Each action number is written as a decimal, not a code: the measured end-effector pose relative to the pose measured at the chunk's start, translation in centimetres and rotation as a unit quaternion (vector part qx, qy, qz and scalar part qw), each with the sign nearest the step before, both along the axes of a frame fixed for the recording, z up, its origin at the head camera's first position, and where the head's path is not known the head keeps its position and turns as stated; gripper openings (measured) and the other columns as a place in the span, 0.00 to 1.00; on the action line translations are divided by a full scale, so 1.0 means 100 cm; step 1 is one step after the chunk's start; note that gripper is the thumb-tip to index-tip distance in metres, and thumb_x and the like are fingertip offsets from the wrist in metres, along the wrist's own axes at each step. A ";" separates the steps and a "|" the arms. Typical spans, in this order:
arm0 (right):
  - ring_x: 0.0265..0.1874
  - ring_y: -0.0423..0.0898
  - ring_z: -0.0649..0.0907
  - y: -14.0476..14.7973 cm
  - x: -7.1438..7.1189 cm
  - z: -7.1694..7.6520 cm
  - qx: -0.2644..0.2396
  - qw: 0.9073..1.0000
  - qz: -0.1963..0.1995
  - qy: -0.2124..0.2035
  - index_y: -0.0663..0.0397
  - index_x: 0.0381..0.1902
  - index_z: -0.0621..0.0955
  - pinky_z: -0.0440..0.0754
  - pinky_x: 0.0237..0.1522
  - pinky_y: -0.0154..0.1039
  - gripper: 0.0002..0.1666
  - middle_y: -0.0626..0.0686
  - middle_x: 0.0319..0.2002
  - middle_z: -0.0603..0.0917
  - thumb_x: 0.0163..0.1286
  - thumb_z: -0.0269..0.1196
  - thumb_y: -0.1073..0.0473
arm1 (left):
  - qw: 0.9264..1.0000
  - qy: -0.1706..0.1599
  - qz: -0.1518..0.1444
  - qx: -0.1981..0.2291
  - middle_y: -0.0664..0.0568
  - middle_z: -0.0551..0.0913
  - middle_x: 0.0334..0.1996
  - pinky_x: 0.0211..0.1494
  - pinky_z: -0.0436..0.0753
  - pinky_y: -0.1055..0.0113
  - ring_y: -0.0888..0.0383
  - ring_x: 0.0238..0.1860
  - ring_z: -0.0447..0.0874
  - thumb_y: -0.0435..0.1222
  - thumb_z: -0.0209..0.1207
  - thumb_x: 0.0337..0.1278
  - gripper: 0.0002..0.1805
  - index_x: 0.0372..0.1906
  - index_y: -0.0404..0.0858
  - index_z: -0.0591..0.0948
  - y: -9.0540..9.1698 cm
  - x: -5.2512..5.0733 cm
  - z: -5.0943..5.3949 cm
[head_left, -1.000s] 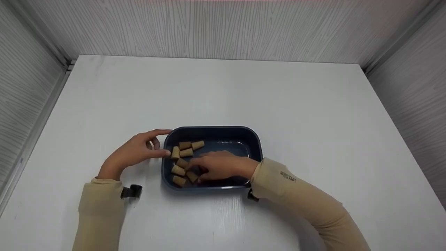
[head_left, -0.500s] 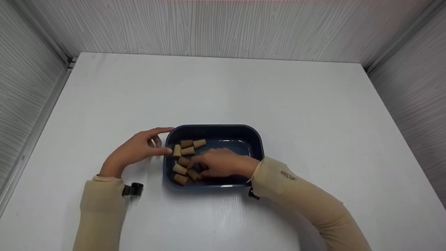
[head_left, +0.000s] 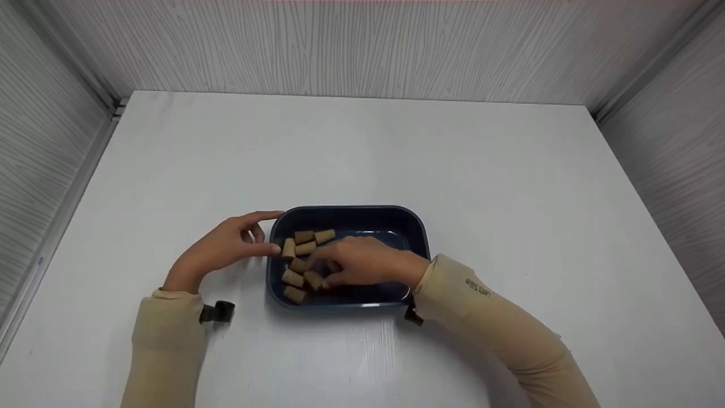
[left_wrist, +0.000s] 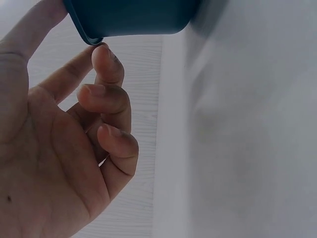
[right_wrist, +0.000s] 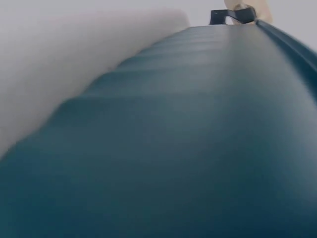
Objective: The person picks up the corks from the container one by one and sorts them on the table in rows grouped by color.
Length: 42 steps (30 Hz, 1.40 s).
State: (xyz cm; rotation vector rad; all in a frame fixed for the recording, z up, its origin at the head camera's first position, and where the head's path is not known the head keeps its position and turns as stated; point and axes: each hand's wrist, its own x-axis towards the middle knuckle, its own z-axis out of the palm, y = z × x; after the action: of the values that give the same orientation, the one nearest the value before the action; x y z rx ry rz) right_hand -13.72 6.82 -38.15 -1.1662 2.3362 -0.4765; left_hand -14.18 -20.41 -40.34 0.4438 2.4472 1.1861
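A dark blue container holds several small tapered cork pieces, clustered in its left half. At its left end my left hand grips the rim between thumb and index finger; the left wrist view shows the container's corner above the curled other fingers of my left hand. Inside the container, my right hand pinches a cork between thumb and index finger, beside another cork. The right wrist view shows only the outer wall of the container, not the right hand.
The container stands on a white table with wood-grain panels behind it and at both sides. A black strap mount sticks out from the left sleeve; another shows under the right wrist.
The cork at my right fingertips has shifted slightly away from the container's front wall, closer to the neighbouring corks. My right wrist has moved a little to the right. My left hand keeps its hold on the rim.
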 end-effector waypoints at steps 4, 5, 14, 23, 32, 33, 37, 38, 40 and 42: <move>0.27 0.37 0.76 0.004 -0.001 0.007 -0.013 1.000 -0.004 0.002 0.39 0.59 0.78 0.72 0.30 0.32 0.22 0.45 0.29 0.79 0.67 0.65 0.51 | 1.000 0.004 0.000 0.004 0.50 0.76 0.33 0.32 0.72 0.68 0.59 0.28 0.70 0.49 0.67 0.53 0.37 0.69 0.50 0.70 -0.001 0.000 -0.001; 0.27 0.37 0.76 0.006 -0.001 0.009 -0.018 1.000 -0.005 0.002 0.40 0.59 0.78 0.72 0.31 0.32 0.22 0.45 0.30 0.80 0.67 0.65 0.51 | 1.000 0.004 0.001 0.004 0.50 0.76 0.33 0.32 0.72 0.68 0.59 0.28 0.70 0.49 0.67 0.53 0.37 0.69 0.49 0.70 -0.001 0.000 -0.001; 0.29 0.38 0.77 0.020 -0.006 0.027 -0.061 0.998 -0.023 -0.003 0.40 0.60 0.77 0.74 0.31 0.34 0.23 0.46 0.34 0.81 0.67 0.64 0.51 | 1.000 0.000 0.003 0.011 0.51 0.75 0.33 0.32 0.72 0.69 0.61 0.27 0.69 0.48 0.67 0.54 0.36 0.69 0.49 0.70 -0.003 0.000 0.000; 0.27 0.39 0.77 0.038 -0.011 0.041 -0.103 0.994 -0.039 -0.010 0.42 0.60 0.77 0.76 0.33 0.34 0.23 0.46 0.31 0.81 0.67 0.65 0.54 | 1.000 -0.001 0.005 0.018 0.50 0.79 0.31 0.33 0.72 0.68 0.59 0.28 0.72 0.47 0.67 0.55 0.36 0.69 0.47 0.69 -0.004 0.001 -0.001; 0.25 0.41 0.71 0.071 -0.017 0.051 -0.136 0.987 -0.086 -0.028 0.45 0.60 0.77 0.70 0.32 0.36 0.22 0.48 0.30 0.76 0.68 0.63 0.57 | 0.997 -0.057 0.008 0.049 0.53 0.86 0.27 0.38 0.75 0.63 0.58 0.29 0.78 0.44 0.65 0.57 0.37 0.71 0.46 0.66 0.000 0.000 0.000; 0.25 0.41 0.71 0.075 -0.018 0.051 -0.141 0.985 -0.090 -0.030 0.45 0.60 0.77 0.70 0.32 0.35 0.22 0.48 0.30 0.76 0.68 0.63 0.57 | 0.997 -0.058 0.009 0.048 0.53 0.86 0.26 0.37 0.74 0.64 0.59 0.28 0.77 0.45 0.65 0.57 0.37 0.71 0.46 0.66 0.000 0.000 0.000; 0.25 0.42 0.72 0.090 -0.021 0.052 -0.152 0.982 -0.107 -0.030 0.46 0.60 0.77 0.71 0.31 0.35 0.23 0.48 0.30 0.76 0.68 0.63 0.59 | 0.996 -0.066 0.012 0.050 0.51 0.85 0.23 0.34 0.72 0.65 0.60 0.24 0.75 0.46 0.65 0.57 0.37 0.71 0.47 0.67 0.002 -0.001 -0.001; 0.25 0.42 0.72 0.094 -0.021 0.052 -0.154 0.981 -0.111 -0.027 0.46 0.60 0.77 0.71 0.31 0.35 0.22 0.48 0.30 0.76 0.68 0.63 0.59 | 0.996 -0.068 0.013 0.051 0.51 0.85 0.23 0.34 0.71 0.65 0.59 0.24 0.75 0.46 0.65 0.57 0.36 0.71 0.47 0.67 0.003 -0.001 -0.001; 0.26 0.43 0.73 0.102 -0.022 0.052 -0.155 0.980 -0.124 -0.018 0.46 0.59 0.77 0.71 0.31 0.35 0.22 0.49 0.31 0.77 0.67 0.64 0.59 | 0.996 -0.073 0.015 0.055 0.50 0.83 0.21 0.33 0.71 0.65 0.59 0.24 0.74 0.45 0.65 0.57 0.36 0.70 0.47 0.67 0.003 -0.001 -0.001; 0.27 0.44 0.75 0.109 -0.023 0.053 -0.155 0.978 -0.138 -0.006 0.45 0.59 0.77 0.72 0.32 0.35 0.22 0.49 0.32 0.78 0.67 0.64 0.58 | 0.995 -0.075 0.014 0.056 0.51 0.82 0.19 0.32 0.70 0.65 0.58 0.23 0.73 0.44 0.65 0.57 0.36 0.70 0.47 0.67 0.003 -0.001 -0.001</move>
State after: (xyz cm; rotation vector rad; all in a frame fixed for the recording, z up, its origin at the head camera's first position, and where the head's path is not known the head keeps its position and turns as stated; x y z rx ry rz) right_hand -16.05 17.74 -32.88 -0.9640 2.4865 -0.9716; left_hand -14.25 -20.15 -40.40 0.3379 2.2749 1.3229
